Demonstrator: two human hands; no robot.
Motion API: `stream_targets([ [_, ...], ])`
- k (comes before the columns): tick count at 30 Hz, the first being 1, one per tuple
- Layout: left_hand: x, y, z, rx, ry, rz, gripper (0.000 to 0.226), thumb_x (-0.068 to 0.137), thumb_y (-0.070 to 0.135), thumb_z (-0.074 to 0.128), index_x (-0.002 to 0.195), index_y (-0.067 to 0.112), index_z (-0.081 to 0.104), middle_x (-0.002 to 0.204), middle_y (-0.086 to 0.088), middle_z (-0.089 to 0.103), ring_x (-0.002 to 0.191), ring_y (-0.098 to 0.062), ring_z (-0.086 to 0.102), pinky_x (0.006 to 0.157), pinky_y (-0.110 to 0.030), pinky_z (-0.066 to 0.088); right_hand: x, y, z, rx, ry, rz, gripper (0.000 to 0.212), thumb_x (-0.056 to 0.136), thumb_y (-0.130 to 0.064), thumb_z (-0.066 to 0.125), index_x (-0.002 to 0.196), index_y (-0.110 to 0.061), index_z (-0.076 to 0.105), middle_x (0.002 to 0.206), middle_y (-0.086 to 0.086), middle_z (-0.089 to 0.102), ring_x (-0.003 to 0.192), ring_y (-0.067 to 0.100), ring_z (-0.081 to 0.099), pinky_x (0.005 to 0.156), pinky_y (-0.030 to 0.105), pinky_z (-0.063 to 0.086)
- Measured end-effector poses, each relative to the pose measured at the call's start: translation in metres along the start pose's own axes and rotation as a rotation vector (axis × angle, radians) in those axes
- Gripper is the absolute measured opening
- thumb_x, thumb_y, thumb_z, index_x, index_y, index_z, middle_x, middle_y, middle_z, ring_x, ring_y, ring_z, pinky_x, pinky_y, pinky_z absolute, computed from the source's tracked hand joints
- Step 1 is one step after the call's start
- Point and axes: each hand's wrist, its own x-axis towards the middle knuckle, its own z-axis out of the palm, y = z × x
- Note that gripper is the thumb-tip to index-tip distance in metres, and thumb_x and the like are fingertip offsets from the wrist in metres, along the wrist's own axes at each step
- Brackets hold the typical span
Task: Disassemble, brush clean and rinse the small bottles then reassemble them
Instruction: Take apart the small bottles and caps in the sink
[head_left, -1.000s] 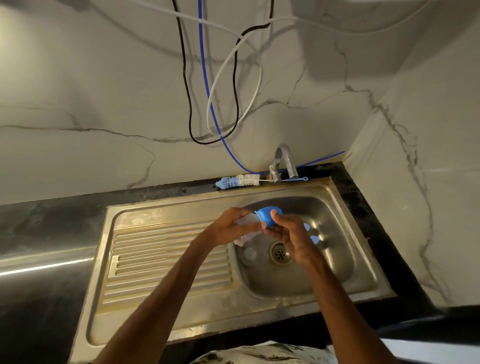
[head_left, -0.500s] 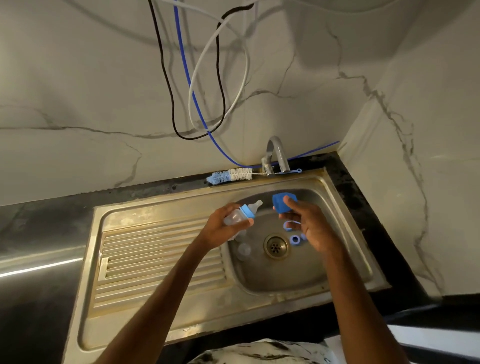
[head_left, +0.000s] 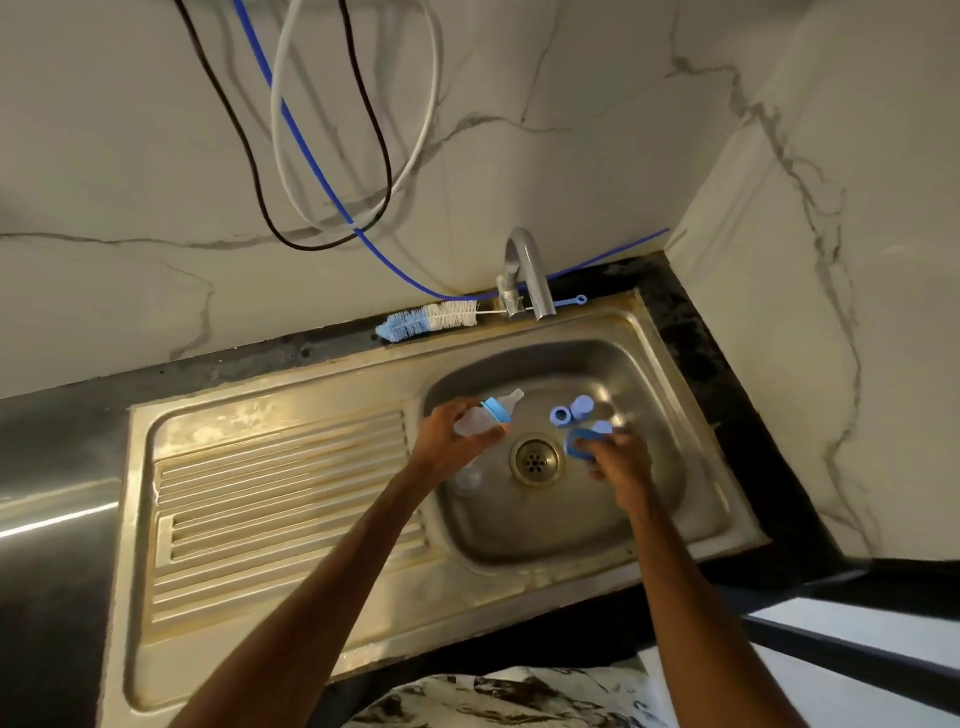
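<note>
My left hand (head_left: 447, 441) grips a small clear bottle (head_left: 480, 418) with a blue collar and clear teat, held tilted over the sink basin (head_left: 519, 525). My right hand (head_left: 618, 465) holds a blue cap (head_left: 579, 444) low in the basin, right of the drain (head_left: 536, 460). Loose blue bottle parts (head_left: 571, 410) lie on the basin floor behind the cap. A clear bottle piece (head_left: 467, 480) lies in the basin under my left wrist.
A blue-and-white bottle brush (head_left: 428, 322) lies on the sink's back rim beside the steel tap (head_left: 524, 275). The ribbed drainboard (head_left: 280, 509) is left of the basin. Black, white and blue cables (head_left: 332, 156) hang on the marble wall. Dark counter surrounds the sink.
My right hand pulled the blue cap off the bottle, then carried it right and down into the basin. My left hand kept the bottle, its teat now uncovered.
</note>
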Motion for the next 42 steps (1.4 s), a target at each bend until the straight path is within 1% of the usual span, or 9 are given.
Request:
stream_targets([
  [4, 0.017, -0.007, 0.020, 0.018, 0.019, -0.030, 0.066, 0.070, 0.069, 0.079, 0.119, 0.027, 0.066, 0.108, 0.007, 0.068, 0.098, -0.012, 0.065, 0.083, -0.031, 0.056, 0.061, 0.049, -0.003, -0.326, 0.095, 0.089, 0.044, 0.067, -0.038, 0.087, 0.095, -0.006, 0.074, 0.090, 0.013, 0.075, 0.080, 0.027, 0.073, 0.067, 0.036, 0.059],
  [8, 0.027, -0.005, 0.036, 0.040, 0.032, -0.049, 0.063, 0.075, 0.061, 0.080, 0.123, 0.023, 0.064, 0.111, 0.006, 0.068, 0.099, -0.012, 0.064, 0.087, -0.031, 0.054, 0.091, 0.064, 0.001, -0.398, 0.118, 0.163, 0.049, 0.072, -0.034, 0.086, 0.105, -0.002, 0.068, 0.101, 0.015, 0.073, 0.082, 0.027, 0.072, 0.061, 0.034, 0.059],
  [11, 0.032, -0.006, 0.044, 0.026, 0.013, -0.077, 0.058, 0.078, 0.054, 0.081, 0.123, 0.022, 0.062, 0.110, 0.006, 0.067, 0.098, -0.012, 0.065, 0.079, -0.025, 0.050, 0.095, 0.056, 0.006, -0.449, 0.136, 0.181, 0.050, 0.077, -0.031, 0.082, 0.116, -0.003, 0.065, 0.114, 0.017, 0.070, 0.100, 0.034, 0.071, 0.077, 0.040, 0.061],
  [14, 0.036, -0.009, 0.050, 0.026, -0.026, -0.092, 0.058, 0.079, 0.050, 0.082, 0.124, 0.021, 0.061, 0.109, 0.007, 0.065, 0.096, -0.010, 0.064, 0.068, -0.015, 0.043, 0.097, 0.052, 0.011, -0.557, 0.138, 0.134, 0.044, 0.085, -0.028, 0.076, 0.119, -0.003, 0.064, 0.121, 0.017, 0.067, 0.114, 0.034, 0.066, 0.082, 0.036, 0.052],
  [20, 0.043, -0.018, 0.065, 0.058, -0.096, -0.107, 0.061, 0.080, 0.053, 0.080, 0.128, 0.021, 0.061, 0.113, 0.005, 0.067, 0.101, -0.012, 0.064, 0.084, -0.027, 0.050, 0.109, 0.063, 0.018, -0.610, 0.073, 0.128, 0.045, 0.091, -0.018, 0.070, 0.130, -0.001, 0.055, 0.133, 0.020, 0.058, 0.124, 0.037, 0.056, 0.099, 0.042, 0.049],
  [25, 0.047, -0.020, 0.068, 0.068, -0.116, -0.092, 0.060, 0.079, 0.055, 0.080, 0.126, 0.023, 0.061, 0.112, 0.007, 0.067, 0.101, -0.012, 0.064, 0.086, -0.030, 0.052, 0.117, 0.070, 0.017, -0.639, 0.092, 0.103, 0.046, 0.097, -0.015, 0.064, 0.138, 0.000, 0.050, 0.143, 0.020, 0.052, 0.134, 0.034, 0.049, 0.106, 0.037, 0.042],
  [38, 0.026, -0.013, 0.065, 0.040, -0.141, -0.052, 0.051, 0.081, 0.054, 0.078, 0.119, 0.022, 0.066, 0.103, 0.008, 0.069, 0.093, -0.010, 0.067, 0.076, -0.022, 0.052, 0.059, 0.033, 0.008, -0.458, 0.139, 0.063, 0.057, 0.085, -0.007, 0.075, 0.137, -0.003, 0.052, 0.136, 0.016, 0.061, 0.127, 0.034, 0.058, 0.098, 0.036, 0.047],
  [41, 0.010, -0.009, 0.059, 0.052, -0.155, -0.035, 0.041, 0.085, 0.044, 0.078, 0.117, 0.021, 0.068, 0.100, 0.010, 0.068, 0.089, -0.005, 0.065, 0.070, -0.012, 0.044, 0.021, 0.006, 0.007, -0.296, 0.052, -0.020, 0.030, 0.091, -0.019, 0.071, 0.114, 0.001, 0.067, 0.117, 0.018, 0.070, 0.109, 0.032, 0.066, 0.083, 0.030, 0.045],
  [42, 0.004, -0.008, 0.056, 0.063, -0.154, -0.027, 0.040, 0.085, 0.043, 0.079, 0.117, 0.021, 0.068, 0.099, 0.010, 0.068, 0.089, -0.004, 0.064, 0.068, -0.010, 0.042, 0.006, -0.002, 0.008, -0.209, -0.014, -0.042, 0.032, 0.094, -0.029, 0.069, 0.103, 0.001, 0.070, 0.108, 0.020, 0.073, 0.099, 0.029, 0.069, 0.081, 0.031, 0.047],
])
